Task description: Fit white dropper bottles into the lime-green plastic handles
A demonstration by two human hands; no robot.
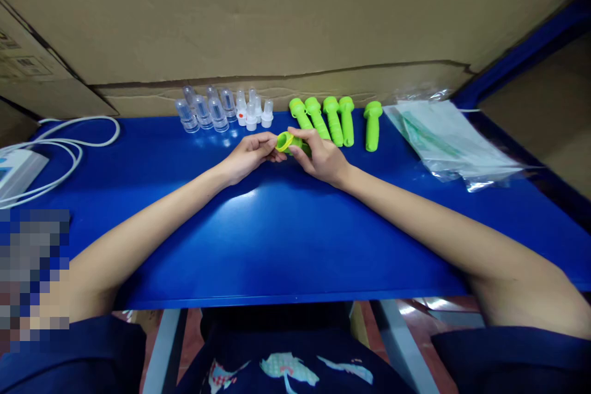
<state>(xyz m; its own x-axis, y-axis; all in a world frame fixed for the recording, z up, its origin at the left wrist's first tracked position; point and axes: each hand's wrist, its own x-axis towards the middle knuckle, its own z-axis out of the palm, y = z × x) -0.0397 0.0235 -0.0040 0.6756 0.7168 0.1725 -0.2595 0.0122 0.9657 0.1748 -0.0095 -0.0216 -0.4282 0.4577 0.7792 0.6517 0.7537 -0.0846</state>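
In the head view we see both forearms stretched out over a blue desk, with the two hands meeting near its far middle. The left hand has its fingers curled, the fingertips touching the open, round end of a green plastic piece, which lies on its side just above the desk surface. The right hand closes around the body of that same piece, thumb and forefinger pinching it near the rim, so both hands are clamped on it together. Just beyond the hands, to the right, four green handle-shaped parts lie side by side with their wider heads pointing to the far edge, and a fifth green part lies a little apart further right. To the far left of the hands stands a cluster of clear plastic vials, and just beside them a group of small white caps, one of which carries a red mark. At the right of the desk lies a stack of clear plastic bags with pale contents. At the left edge we see a white cable looping toward a white device. A brown cardboard wall rises behind the desk.
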